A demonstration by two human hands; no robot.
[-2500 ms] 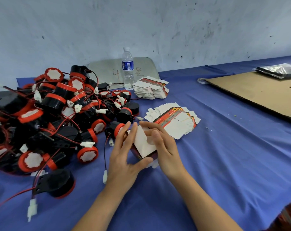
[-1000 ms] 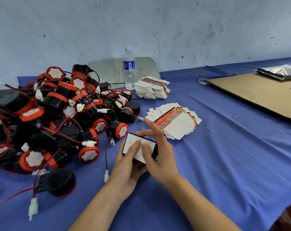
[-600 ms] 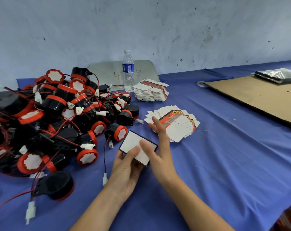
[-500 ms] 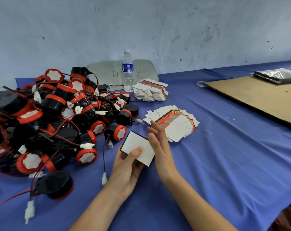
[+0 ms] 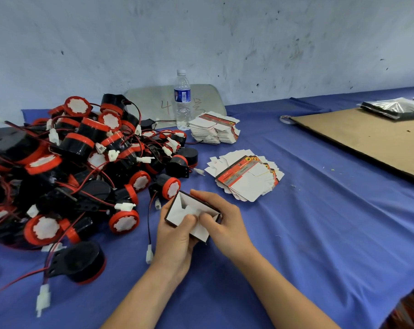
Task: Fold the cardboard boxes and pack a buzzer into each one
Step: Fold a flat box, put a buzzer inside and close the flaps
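A small cardboard box [image 5: 189, 208], white inside with dark edges, is held open-side up between both hands over the blue tablecloth. My left hand [image 5: 177, 238] grips its near left side with the thumb pressing a flap inside. My right hand [image 5: 225, 222] wraps the right and far side, thumb also inside. A big pile of black and red buzzers [image 5: 82, 167] with red wires and white plugs lies to the left. Flat unfolded boxes lie fanned out [image 5: 246, 178] just beyond my hands, with a second stack [image 5: 214, 130] farther back.
A water bottle [image 5: 182, 100] stands by a grey panel [image 5: 153, 105] against the wall. A large brown cardboard sheet [image 5: 372, 136] lies at the right with silver bags [image 5: 391, 108] on its far end and a tape roll [image 5: 285, 119] beside it. One buzzer [image 5: 80, 262] lies apart, near left.
The box was a closed flat-sided shape held between my palms; now it is turned open-side up and both thumbs press into its inner flaps.
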